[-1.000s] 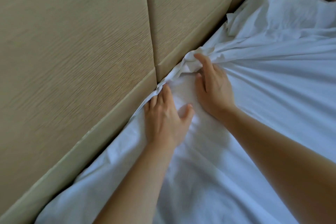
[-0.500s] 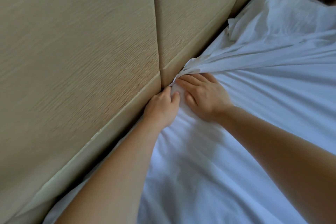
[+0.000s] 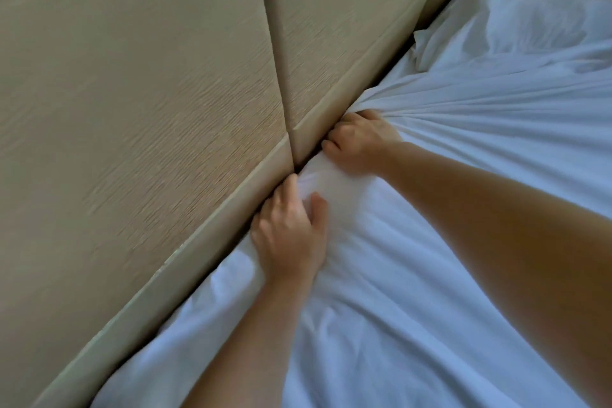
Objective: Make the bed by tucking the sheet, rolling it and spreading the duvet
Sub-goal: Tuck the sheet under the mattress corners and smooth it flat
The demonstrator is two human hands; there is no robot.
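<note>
Nearest you, your left hand [image 3: 288, 235] has drawn back along the headboard [image 3: 149, 109], its fingers bent down into the gap and the thumb pinching a fold of the sheet [image 3: 381, 275] that covers the mattress. Just beyond, your right hand [image 3: 359, 142] has parted from it, fist curled round gathered cloth. This stretch looks tucked. Farther along, the edge lies loose.

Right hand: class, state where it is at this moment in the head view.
In the head view, the right hand is centre frame, gripping gathered sheet against the headboard base, just right of the panel seam, above the left hand.
</note>
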